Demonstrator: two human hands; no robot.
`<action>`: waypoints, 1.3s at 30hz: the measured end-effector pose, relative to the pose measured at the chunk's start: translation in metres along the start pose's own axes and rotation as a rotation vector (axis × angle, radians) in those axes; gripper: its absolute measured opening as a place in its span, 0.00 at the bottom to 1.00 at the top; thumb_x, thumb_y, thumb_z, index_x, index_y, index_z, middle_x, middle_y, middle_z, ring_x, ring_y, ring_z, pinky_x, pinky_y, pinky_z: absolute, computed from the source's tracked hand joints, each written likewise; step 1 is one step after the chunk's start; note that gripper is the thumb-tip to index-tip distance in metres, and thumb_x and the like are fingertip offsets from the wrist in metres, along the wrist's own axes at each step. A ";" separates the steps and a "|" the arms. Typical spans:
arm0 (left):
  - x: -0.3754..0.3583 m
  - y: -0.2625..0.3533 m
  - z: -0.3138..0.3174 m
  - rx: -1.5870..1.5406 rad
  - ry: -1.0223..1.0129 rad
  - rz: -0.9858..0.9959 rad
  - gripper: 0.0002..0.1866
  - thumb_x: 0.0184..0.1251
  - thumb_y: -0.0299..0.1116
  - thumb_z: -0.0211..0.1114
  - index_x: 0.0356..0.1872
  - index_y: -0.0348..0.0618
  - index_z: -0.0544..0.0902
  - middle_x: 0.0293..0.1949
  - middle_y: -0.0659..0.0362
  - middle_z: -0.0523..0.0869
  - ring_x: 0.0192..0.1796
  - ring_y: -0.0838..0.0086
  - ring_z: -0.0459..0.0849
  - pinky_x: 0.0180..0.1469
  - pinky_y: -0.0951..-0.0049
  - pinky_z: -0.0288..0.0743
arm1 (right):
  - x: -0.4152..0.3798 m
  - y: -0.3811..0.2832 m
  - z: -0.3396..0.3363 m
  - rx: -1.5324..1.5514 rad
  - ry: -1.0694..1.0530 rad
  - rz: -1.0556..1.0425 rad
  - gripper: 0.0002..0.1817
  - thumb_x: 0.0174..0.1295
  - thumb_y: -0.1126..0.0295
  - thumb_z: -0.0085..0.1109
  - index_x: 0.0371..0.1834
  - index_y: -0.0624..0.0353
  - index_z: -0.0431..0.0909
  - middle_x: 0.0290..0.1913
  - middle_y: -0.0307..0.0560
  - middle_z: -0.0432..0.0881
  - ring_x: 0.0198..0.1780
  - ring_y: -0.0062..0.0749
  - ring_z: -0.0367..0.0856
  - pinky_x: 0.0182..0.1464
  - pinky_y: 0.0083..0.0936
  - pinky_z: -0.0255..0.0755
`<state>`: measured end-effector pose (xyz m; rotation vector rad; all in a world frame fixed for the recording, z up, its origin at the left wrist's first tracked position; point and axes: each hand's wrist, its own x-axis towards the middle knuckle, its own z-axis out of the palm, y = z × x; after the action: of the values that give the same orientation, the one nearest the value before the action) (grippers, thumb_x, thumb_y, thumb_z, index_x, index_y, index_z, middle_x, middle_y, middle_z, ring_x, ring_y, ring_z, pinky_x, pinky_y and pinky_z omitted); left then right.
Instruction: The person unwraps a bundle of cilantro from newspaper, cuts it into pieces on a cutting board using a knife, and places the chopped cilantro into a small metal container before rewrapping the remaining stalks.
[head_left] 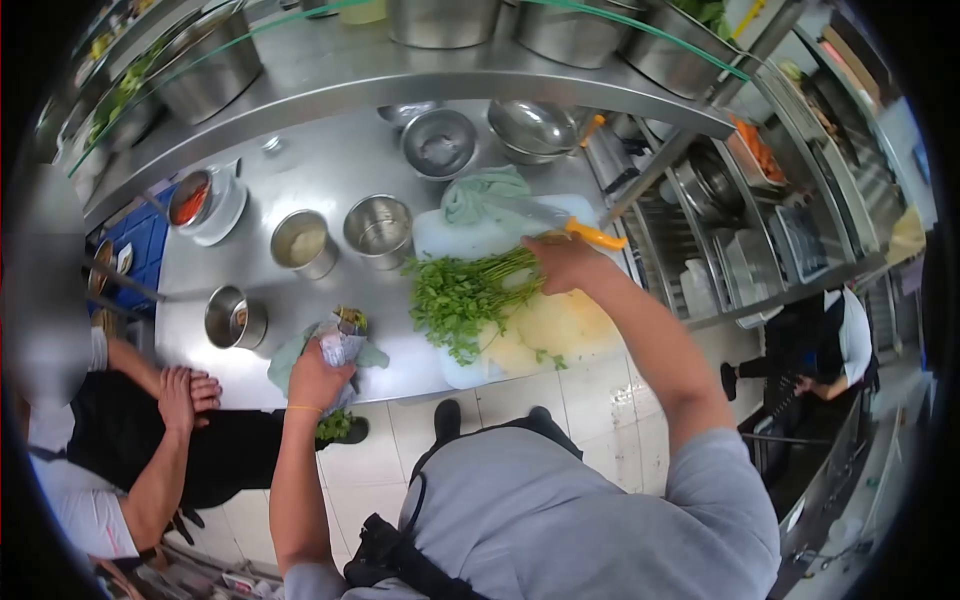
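Observation:
My right hand (565, 264) is closed around the stems of a bunch of parsley (455, 298), whose leaves spread to the left over the white cutting board (465, 374). Just beyond that hand lies a knife with an orange handle (597, 234), its blade pointing left. A green cloth (487, 194) rests at the board's far edge. My left hand (320, 376) grips a crumpled clear plastic wrapper (342, 345) at the table's front edge. Under it is another green cloth (288, 358), and green leaves (332, 426) show below the hand.
Steel pots (378, 231) and bowls (438, 143) stand on the steel table (400, 340). A container of red pieces (190, 204) is at the left. Overhead runs a steel shelf (420, 95). One person with clasped hands (188, 397) is close on the left; another person (820, 345) is at the right.

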<state>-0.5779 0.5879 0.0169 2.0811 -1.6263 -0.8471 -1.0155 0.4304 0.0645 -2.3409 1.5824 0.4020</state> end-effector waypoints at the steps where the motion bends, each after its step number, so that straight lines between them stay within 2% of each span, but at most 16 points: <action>1: 0.002 0.008 -0.001 0.092 -0.006 0.013 0.36 0.51 0.43 0.78 0.59 0.32 0.77 0.49 0.35 0.87 0.52 0.40 0.86 0.55 0.51 0.80 | 0.002 0.009 -0.002 -0.128 -0.114 -0.023 0.55 0.48 0.57 0.76 0.82 0.49 0.58 0.63 0.55 0.83 0.68 0.52 0.77 0.76 0.55 0.59; 5: 0.037 0.019 0.008 0.305 0.053 0.119 0.31 0.51 0.42 0.75 0.53 0.36 0.77 0.45 0.38 0.88 0.46 0.41 0.87 0.49 0.47 0.82 | 0.027 0.024 -0.002 -0.282 -0.170 -0.019 0.59 0.45 0.52 0.79 0.83 0.46 0.57 0.64 0.50 0.82 0.72 0.50 0.73 0.75 0.61 0.56; 12: 0.063 0.025 0.020 0.491 0.119 0.223 0.31 0.51 0.41 0.76 0.54 0.42 0.73 0.45 0.44 0.87 0.44 0.43 0.88 0.44 0.45 0.82 | 0.026 0.029 0.006 -0.243 -0.144 -0.094 0.41 0.48 0.50 0.76 0.68 0.50 0.75 0.57 0.45 0.86 0.66 0.44 0.77 0.74 0.49 0.58; 16: 0.034 0.059 0.008 0.693 0.176 0.275 0.50 0.42 0.43 0.82 0.69 0.38 0.68 0.56 0.42 0.81 0.60 0.45 0.80 0.64 0.48 0.75 | 0.029 0.030 0.013 -0.312 -0.078 -0.169 0.34 0.53 0.49 0.71 0.64 0.50 0.78 0.52 0.42 0.87 0.64 0.40 0.78 0.74 0.48 0.58; 18: 0.030 0.096 0.011 0.717 0.052 0.201 0.60 0.40 0.44 0.85 0.76 0.36 0.61 0.65 0.41 0.76 0.70 0.45 0.73 0.69 0.49 0.71 | 0.029 0.032 0.016 -0.320 -0.072 -0.183 0.32 0.55 0.49 0.71 0.62 0.49 0.80 0.51 0.41 0.88 0.63 0.39 0.79 0.74 0.47 0.57; 20: 0.027 0.128 0.031 0.475 0.128 0.675 0.56 0.43 0.45 0.84 0.74 0.34 0.64 0.68 0.41 0.74 0.72 0.45 0.71 0.71 0.48 0.69 | 0.021 0.031 0.024 -0.337 -0.082 -0.215 0.29 0.56 0.49 0.70 0.59 0.49 0.82 0.49 0.40 0.88 0.62 0.38 0.79 0.74 0.47 0.57; 22: 0.030 0.180 0.062 0.319 -0.050 0.795 0.52 0.48 0.47 0.82 0.73 0.33 0.67 0.69 0.41 0.73 0.72 0.46 0.71 0.74 0.48 0.65 | 0.010 0.030 0.031 -0.343 -0.030 -0.214 0.24 0.56 0.51 0.70 0.54 0.47 0.83 0.47 0.40 0.89 0.60 0.37 0.80 0.74 0.47 0.55; 25: 0.055 0.217 0.121 0.417 -0.071 1.015 0.50 0.51 0.50 0.80 0.72 0.33 0.67 0.66 0.40 0.76 0.70 0.46 0.72 0.76 0.47 0.62 | -0.016 0.034 0.042 -0.269 0.021 -0.169 0.22 0.55 0.54 0.71 0.52 0.48 0.84 0.46 0.41 0.89 0.58 0.37 0.81 0.74 0.47 0.56; 28: 0.067 0.230 0.154 0.621 -0.221 0.977 0.43 0.57 0.49 0.75 0.69 0.33 0.71 0.62 0.42 0.78 0.67 0.49 0.75 0.74 0.48 0.62 | -0.043 0.045 0.057 -0.213 0.039 -0.067 0.28 0.52 0.58 0.71 0.57 0.55 0.81 0.44 0.44 0.89 0.61 0.41 0.80 0.78 0.50 0.52; 30: 0.066 0.229 0.170 0.623 -0.214 1.039 0.37 0.58 0.46 0.71 0.66 0.34 0.74 0.57 0.44 0.80 0.62 0.51 0.78 0.70 0.49 0.66 | -0.064 0.059 0.055 -0.188 0.038 -0.029 0.30 0.53 0.57 0.70 0.59 0.58 0.81 0.47 0.48 0.88 0.60 0.45 0.81 0.76 0.48 0.58; 32: 0.063 0.230 0.186 0.635 -0.208 1.091 0.31 0.60 0.42 0.68 0.62 0.34 0.77 0.53 0.47 0.82 0.58 0.53 0.80 0.65 0.49 0.70 | -0.080 0.068 0.042 0.213 -0.088 0.100 0.32 0.54 0.57 0.69 0.61 0.61 0.79 0.51 0.53 0.87 0.59 0.50 0.82 0.71 0.45 0.67; 34: 0.052 0.232 0.202 0.686 -0.145 1.090 0.22 0.58 0.35 0.64 0.54 0.36 0.80 0.46 0.50 0.82 0.51 0.57 0.82 0.55 0.51 0.74 | -0.078 0.079 0.020 0.286 -0.033 0.117 0.30 0.58 0.61 0.65 0.63 0.64 0.77 0.54 0.58 0.85 0.59 0.54 0.82 0.66 0.42 0.74; 35: 0.048 0.232 0.209 0.617 -0.081 1.146 0.19 0.58 0.32 0.60 0.51 0.38 0.80 0.42 0.52 0.82 0.46 0.59 0.82 0.51 0.50 0.74 | -0.055 0.090 0.029 0.266 0.195 0.116 0.27 0.58 0.66 0.63 0.62 0.65 0.77 0.54 0.59 0.85 0.59 0.54 0.82 0.65 0.43 0.75; 36: 0.044 0.238 0.214 0.631 -0.087 1.131 0.19 0.58 0.32 0.60 0.51 0.38 0.80 0.42 0.52 0.82 0.46 0.59 0.82 0.51 0.50 0.74 | -0.036 0.100 0.033 0.243 0.424 0.115 0.25 0.58 0.70 0.61 0.60 0.65 0.77 0.53 0.59 0.85 0.60 0.53 0.82 0.64 0.43 0.75; 38: 0.035 0.244 0.220 0.574 -0.099 1.110 0.19 0.58 0.31 0.60 0.51 0.38 0.80 0.40 0.53 0.82 0.44 0.59 0.82 0.51 0.50 0.74 | -0.015 0.110 0.032 0.086 0.431 0.152 0.20 0.58 0.75 0.58 0.55 0.64 0.79 0.52 0.57 0.86 0.58 0.48 0.85 0.63 0.42 0.76; 39: 0.032 0.252 0.213 0.608 -0.222 1.033 0.29 0.58 0.37 0.67 0.60 0.35 0.77 0.51 0.46 0.82 0.55 0.53 0.81 0.59 0.50 0.75 | -0.008 0.114 0.036 0.107 0.420 0.132 0.20 0.58 0.75 0.58 0.55 0.64 0.79 0.52 0.57 0.86 0.58 0.48 0.85 0.63 0.42 0.76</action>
<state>-0.8988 0.5063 0.0041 1.0699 -2.8927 -0.2148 -1.1268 0.4109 0.0254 -2.3514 1.8933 -0.1606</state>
